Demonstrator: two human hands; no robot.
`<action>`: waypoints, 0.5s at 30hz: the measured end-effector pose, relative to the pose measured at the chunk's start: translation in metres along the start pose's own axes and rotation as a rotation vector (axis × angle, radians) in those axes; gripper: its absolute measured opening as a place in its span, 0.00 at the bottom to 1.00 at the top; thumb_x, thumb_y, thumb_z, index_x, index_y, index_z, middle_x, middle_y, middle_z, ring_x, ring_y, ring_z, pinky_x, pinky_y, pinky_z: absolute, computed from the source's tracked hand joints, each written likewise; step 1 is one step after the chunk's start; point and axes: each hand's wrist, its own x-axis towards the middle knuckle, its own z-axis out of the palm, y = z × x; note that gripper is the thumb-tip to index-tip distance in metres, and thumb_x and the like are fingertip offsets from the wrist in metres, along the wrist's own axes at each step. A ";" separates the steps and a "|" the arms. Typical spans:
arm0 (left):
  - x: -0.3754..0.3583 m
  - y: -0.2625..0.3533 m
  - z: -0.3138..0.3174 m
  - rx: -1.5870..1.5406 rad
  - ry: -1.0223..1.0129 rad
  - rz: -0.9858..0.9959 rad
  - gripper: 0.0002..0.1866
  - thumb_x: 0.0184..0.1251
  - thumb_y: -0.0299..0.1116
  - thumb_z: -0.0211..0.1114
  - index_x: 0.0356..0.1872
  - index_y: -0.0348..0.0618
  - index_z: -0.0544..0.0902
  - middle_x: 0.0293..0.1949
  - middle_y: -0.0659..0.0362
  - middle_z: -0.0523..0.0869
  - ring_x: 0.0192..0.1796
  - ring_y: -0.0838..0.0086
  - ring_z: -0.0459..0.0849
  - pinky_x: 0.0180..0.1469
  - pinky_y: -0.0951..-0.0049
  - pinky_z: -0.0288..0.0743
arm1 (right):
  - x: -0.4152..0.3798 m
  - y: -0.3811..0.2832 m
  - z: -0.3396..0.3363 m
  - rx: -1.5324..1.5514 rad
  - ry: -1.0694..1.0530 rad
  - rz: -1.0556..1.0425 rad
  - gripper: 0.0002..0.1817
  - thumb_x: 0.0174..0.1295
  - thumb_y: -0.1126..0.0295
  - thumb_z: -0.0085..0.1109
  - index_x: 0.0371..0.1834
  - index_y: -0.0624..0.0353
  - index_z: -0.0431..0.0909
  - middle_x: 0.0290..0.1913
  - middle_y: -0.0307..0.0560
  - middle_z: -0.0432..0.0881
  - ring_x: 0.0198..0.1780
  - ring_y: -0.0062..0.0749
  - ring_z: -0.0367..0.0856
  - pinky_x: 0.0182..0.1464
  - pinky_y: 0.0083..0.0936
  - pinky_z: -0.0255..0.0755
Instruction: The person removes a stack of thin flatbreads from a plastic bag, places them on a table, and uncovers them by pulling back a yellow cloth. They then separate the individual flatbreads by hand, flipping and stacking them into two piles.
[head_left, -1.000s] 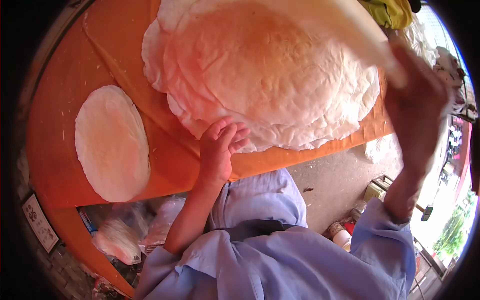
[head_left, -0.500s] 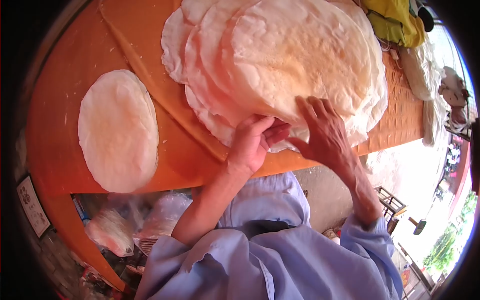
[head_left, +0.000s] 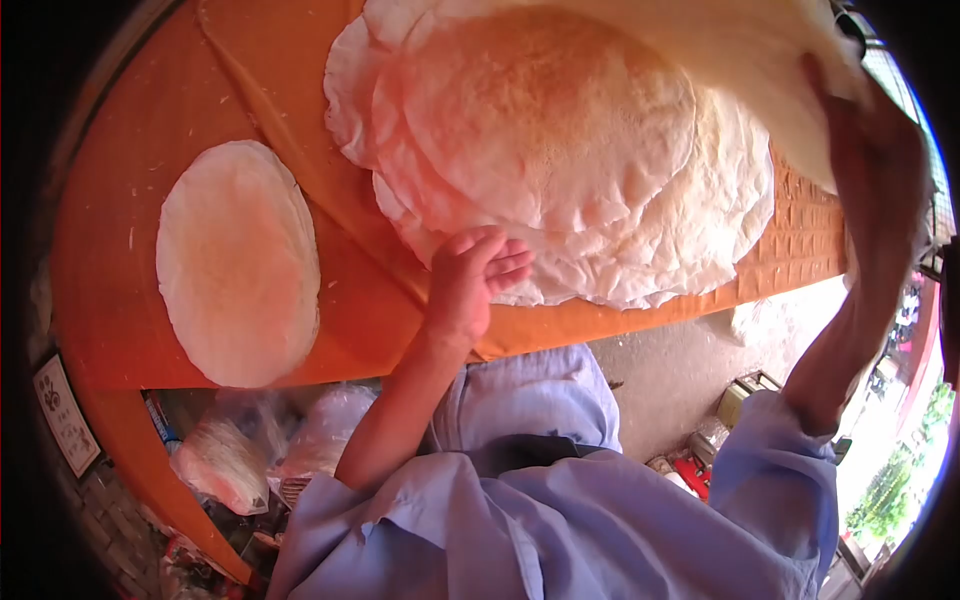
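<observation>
My right hand [head_left: 870,120] is raised at the upper right, its fingers closed on the edge of a thin round flatbread sheet [head_left: 760,45] that hangs above the pile and blurs at the top. Below it lies a wide stack of large thin flatbreads [head_left: 560,130], pale with a browned middle sheet. My left hand [head_left: 478,275] rests near the stack's front edge, fingers loosely spread, holding nothing. A smaller oval stack of flatbreads [head_left: 238,262] lies on the left of the orange-covered table [head_left: 350,310].
Plastic bags with flat pieces [head_left: 225,460] sit under the table at the left. A framed sign [head_left: 67,412] stands at the far left. Metal boxes [head_left: 735,405] and a red item [head_left: 692,475] are on the floor at the right.
My right hand has risen up and to the right, lifting the top flatbread off the stack. My left hand has moved slightly left, and a browner sheet is now uncovered.
</observation>
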 end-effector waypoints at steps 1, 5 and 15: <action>-0.004 0.001 0.000 0.011 0.032 0.040 0.11 0.71 0.33 0.58 0.46 0.35 0.77 0.42 0.49 0.85 0.49 0.62 0.85 0.53 0.64 0.80 | -0.009 -0.011 0.004 0.044 0.068 -0.146 0.10 0.63 0.72 0.58 0.46 0.61 0.83 0.39 0.49 0.87 0.36 0.32 0.87 0.38 0.29 0.80; -0.004 0.009 -0.003 -0.052 0.028 0.132 0.11 0.71 0.32 0.57 0.47 0.35 0.76 0.45 0.49 0.84 0.50 0.62 0.84 0.54 0.64 0.80 | -0.038 -0.056 0.069 0.087 0.039 -0.363 0.15 0.52 0.83 0.57 0.42 0.57 0.83 0.34 0.51 0.85 0.35 0.44 0.84 0.39 0.32 0.78; 0.015 0.004 0.009 -0.292 -0.279 0.095 0.09 0.71 0.31 0.56 0.47 0.40 0.78 0.47 0.52 0.83 0.54 0.61 0.82 0.60 0.56 0.76 | -0.051 -0.076 0.181 0.184 -0.212 -0.456 0.09 0.51 0.71 0.59 0.35 0.60 0.78 0.33 0.51 0.81 0.39 0.45 0.81 0.36 0.39 0.75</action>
